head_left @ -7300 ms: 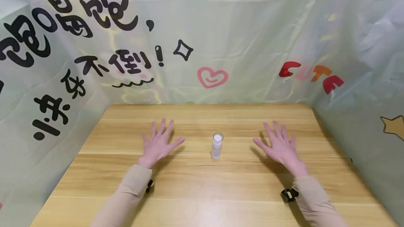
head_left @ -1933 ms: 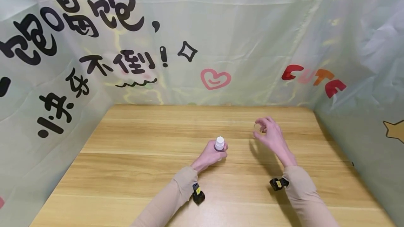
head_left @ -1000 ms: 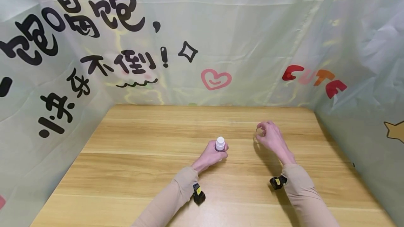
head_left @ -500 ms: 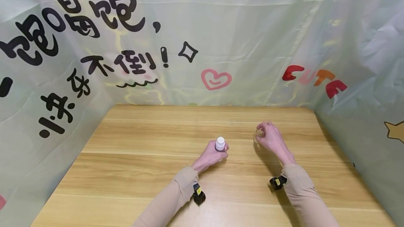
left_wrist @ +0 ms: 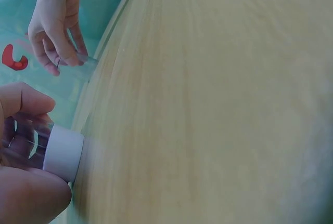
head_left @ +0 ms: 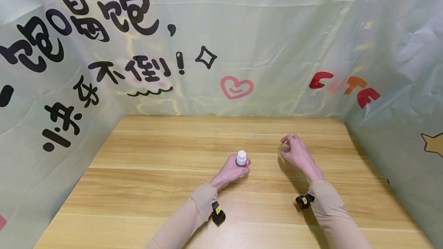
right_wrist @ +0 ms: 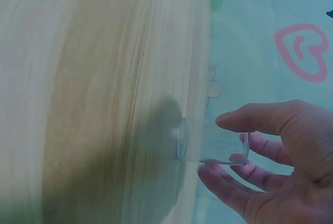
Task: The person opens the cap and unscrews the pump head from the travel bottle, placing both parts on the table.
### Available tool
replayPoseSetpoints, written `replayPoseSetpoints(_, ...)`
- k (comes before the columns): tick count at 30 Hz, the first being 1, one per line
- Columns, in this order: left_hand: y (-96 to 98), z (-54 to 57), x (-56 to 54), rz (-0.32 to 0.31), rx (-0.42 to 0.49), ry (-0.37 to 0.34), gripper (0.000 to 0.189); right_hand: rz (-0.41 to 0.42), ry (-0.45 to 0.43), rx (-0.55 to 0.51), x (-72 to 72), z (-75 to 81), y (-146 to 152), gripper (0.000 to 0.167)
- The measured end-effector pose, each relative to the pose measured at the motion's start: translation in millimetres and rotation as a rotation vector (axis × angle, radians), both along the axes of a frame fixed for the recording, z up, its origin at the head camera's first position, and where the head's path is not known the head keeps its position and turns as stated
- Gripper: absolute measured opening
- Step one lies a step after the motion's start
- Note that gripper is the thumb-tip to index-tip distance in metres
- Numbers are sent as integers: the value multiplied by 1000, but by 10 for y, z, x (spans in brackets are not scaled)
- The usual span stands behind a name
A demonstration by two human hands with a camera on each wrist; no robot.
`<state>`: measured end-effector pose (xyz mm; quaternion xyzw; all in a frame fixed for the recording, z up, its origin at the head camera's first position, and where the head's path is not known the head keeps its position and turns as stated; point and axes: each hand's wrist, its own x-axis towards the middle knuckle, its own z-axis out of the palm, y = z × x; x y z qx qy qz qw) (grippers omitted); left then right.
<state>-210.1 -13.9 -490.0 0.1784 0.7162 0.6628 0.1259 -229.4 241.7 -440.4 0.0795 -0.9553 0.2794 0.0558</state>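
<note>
My left hand [head_left: 229, 171] grips a small bottle [head_left: 241, 159] upright near the middle of the table; its white, stepped top shows above the fingers. In the left wrist view the clear body lies between thumb and fingers, and the bottle's white base [left_wrist: 63, 153] is close over the tabletop. To the right, my right hand [head_left: 299, 154] pinches a clear, tube-shaped cap [head_left: 283, 148] between thumb and fingertips. The right wrist view shows the transparent cap [right_wrist: 210, 142] with its rim towards the wood.
The wooden table [head_left: 155, 199] ends at a printed cloth backdrop [head_left: 270, 37] behind and at both sides. Black wrist cameras, one [head_left: 218, 213] on the left and another [head_left: 304, 201] on the right, hang below the sleeves.
Earlier both hands were spread and the bottle stood capped between them. Since then the left hand has gripped the bottle, and the right has carried the cap rightward and lowered it slightly.
</note>
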Motion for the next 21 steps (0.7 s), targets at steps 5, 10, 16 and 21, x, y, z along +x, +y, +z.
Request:
replayPoseSetpoints(5, 0, -1, 2, -2, 0, 3, 24, -26, 28, -37, 67, 26, -87, 47)
replayPoseSetpoints(10, -5, -8, 0, -4, 2, 10, 25, -3, 193, -109, 165, 62, -294, 43)
replayPoseSetpoints(16, 1, -24, -7, -4, -7, 0, 24, 107, 364, -263, 281, 82, -611, 38)
replayPoseSetpoints(21, -6, -16, -2, 6, 1, 5, 25, 244, 405, -403, 381, 111, -864, 34)
